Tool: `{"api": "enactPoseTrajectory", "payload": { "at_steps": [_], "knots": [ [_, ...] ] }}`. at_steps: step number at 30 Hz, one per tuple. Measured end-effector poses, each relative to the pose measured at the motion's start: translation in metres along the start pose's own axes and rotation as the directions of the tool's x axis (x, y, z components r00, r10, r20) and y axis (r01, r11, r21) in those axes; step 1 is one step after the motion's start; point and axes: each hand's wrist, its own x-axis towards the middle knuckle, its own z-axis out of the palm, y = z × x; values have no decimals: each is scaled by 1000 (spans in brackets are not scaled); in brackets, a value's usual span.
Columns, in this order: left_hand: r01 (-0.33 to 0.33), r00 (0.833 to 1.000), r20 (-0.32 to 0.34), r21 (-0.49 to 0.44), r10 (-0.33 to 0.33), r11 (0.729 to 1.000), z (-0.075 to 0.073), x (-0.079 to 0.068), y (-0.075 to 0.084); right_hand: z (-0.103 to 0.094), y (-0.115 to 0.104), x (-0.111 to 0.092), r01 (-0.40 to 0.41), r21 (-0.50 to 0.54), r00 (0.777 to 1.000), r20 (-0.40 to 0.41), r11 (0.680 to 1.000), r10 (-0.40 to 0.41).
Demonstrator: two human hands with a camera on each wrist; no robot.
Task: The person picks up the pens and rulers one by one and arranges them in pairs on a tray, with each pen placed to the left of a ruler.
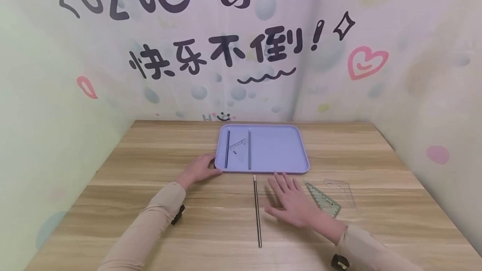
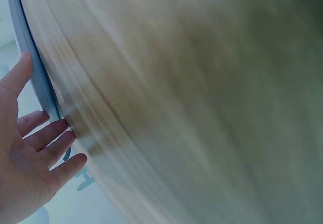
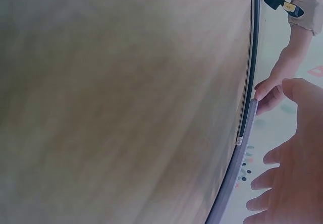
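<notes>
My left hand point(image 1: 198, 170) is at the near left corner of a lavender tray point(image 1: 278, 147), thumb along the front edge and fingers by the left side. In the left wrist view those fingers point(image 2: 54, 139) are nearly straight against the rim. The right hand point(image 1: 291, 204) lies palm down, fingers spread, its fingertips right at the tray's front edge. Inside the tray are a dark pencil point(image 1: 227, 149), a greyish pencil point(image 1: 249, 149) and, between them, a clear set square point(image 1: 239, 150). Between my hands, a dark striped pencil point(image 1: 257, 212) with a white end lies on the table.
A green set square point(image 1: 323, 200) lies just right of my right hand, with a clear set square point(image 1: 348, 191) beyond it. Under everything is a wood-grain table point(image 1: 150, 145). A printed curtain point(image 1: 241, 53) closes off the table's back edge.
</notes>
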Motion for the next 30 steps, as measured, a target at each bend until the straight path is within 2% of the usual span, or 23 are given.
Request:
{"api": "enactPoseTrajectory", "payload": {
  "at_steps": [12,16,30],
  "knots": [
    [-5,1000,-8,18,5,1000,0,0,1,5,6,-10,-4,-30,1000,-17,1000,4],
    [-12,1000,-12,15,13,1000,0,-1,1,3,8,-14,-11,-6,999,-31,1000,10],
    [-24,1000,-17,18,24,1000,-2,-2,2,-5,21,-32,-100,48,995,30,994,98]
  ]
}}
